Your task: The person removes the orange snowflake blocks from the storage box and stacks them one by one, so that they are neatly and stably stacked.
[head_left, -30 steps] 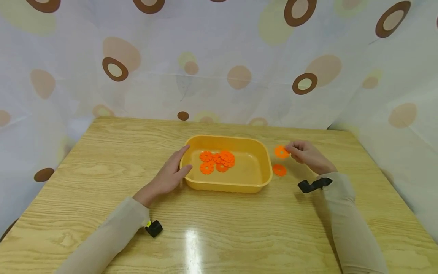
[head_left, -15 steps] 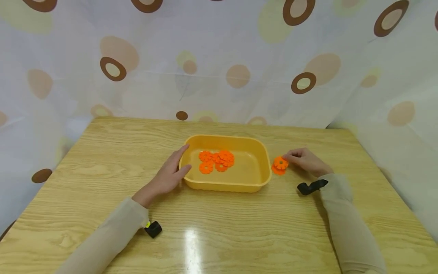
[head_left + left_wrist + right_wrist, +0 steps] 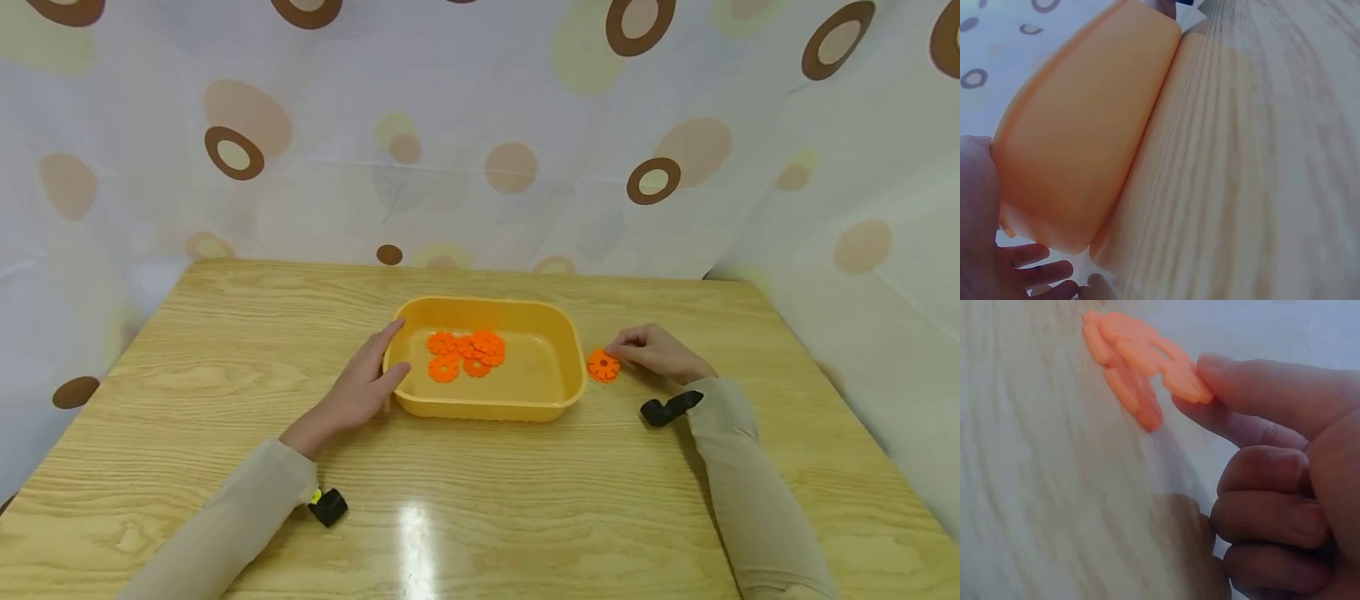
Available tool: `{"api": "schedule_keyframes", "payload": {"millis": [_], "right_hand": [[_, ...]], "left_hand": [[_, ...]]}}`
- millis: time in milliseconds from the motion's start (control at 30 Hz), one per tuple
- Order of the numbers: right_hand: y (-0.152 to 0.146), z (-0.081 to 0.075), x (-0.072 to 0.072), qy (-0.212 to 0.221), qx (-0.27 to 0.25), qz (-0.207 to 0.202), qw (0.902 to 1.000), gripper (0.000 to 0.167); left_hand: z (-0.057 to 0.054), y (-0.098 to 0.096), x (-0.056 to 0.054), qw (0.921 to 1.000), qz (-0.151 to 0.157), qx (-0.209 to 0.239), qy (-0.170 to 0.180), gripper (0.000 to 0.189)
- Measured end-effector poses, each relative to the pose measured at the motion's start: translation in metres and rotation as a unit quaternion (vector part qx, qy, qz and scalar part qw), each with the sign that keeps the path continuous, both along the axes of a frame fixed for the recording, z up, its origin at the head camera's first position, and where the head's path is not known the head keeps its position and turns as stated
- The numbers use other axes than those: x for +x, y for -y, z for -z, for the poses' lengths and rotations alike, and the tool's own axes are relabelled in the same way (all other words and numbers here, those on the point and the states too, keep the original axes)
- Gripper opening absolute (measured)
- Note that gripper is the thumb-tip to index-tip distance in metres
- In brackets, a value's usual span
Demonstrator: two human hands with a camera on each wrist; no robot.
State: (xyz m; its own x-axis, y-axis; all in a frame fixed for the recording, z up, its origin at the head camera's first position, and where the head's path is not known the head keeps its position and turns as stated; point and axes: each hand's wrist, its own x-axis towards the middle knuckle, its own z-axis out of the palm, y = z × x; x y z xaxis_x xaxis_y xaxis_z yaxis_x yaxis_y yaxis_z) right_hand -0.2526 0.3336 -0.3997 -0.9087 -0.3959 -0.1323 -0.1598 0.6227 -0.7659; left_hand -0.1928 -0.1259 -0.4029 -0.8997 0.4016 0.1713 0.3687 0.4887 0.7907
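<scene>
A yellow plastic basin [image 3: 480, 410] stands on the table, with several orange notched discs [image 3: 443, 368] lying inside toward its left half, some overlapping. My left hand [image 3: 356, 387] holds the basin's left end, thumb and fingers over the rim; in the left wrist view some fingers show past the basin's corner. Right of the basin, my right hand [image 3: 656, 350] pinches an orange notched disc [image 3: 603, 363] between thumb and forefinger. Seen from the right wrist, that disc is tilted and overlaps a second orange disc [image 3: 1149, 417] lying on the table; its other fingers are curled in.
The wood-grain table [image 3: 480, 500] spreads around the basin on all sides. A patterned curtain [image 3: 322, 192] hangs behind the table and along its sides. Each sleeve carries a small black wrist camera, such as the black camera [image 3: 328, 507] at the left.
The right hand has brought its disc nearer and slightly left, from behind the second disc to over it. The left hand stays on the basin. The head view has shifted slightly.
</scene>
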Motion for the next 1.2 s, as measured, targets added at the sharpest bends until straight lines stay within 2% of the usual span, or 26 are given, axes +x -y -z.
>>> {"api": "schedule_keyframes", "payload": {"millis": [367, 733, 1200], "right_hand": [[0.0038, 0.0004, 0.0009, 0.004, 0.003, 0.009, 0.9999, 0.023], [0.0022, -0.0004, 0.0001, -0.003, 0.003, 0.069, 0.9976, 0.031], [0.0064, -0.0047, -0.0028, -0.014, 0.008, 0.063, 0.9979, 0.036]], "left_hand": [[0.0018, 0.0005, -0.0002, 1.0, 0.002, 0.002, 0.001, 0.064], [0.0009, 0.0004, 0.0, 1.0, 0.002, 0.005, 0.0, 0.064], [0.0021, 0.0001, 0.0011, 1.0, -0.003, 0.009, -0.001, 0.064]]}}
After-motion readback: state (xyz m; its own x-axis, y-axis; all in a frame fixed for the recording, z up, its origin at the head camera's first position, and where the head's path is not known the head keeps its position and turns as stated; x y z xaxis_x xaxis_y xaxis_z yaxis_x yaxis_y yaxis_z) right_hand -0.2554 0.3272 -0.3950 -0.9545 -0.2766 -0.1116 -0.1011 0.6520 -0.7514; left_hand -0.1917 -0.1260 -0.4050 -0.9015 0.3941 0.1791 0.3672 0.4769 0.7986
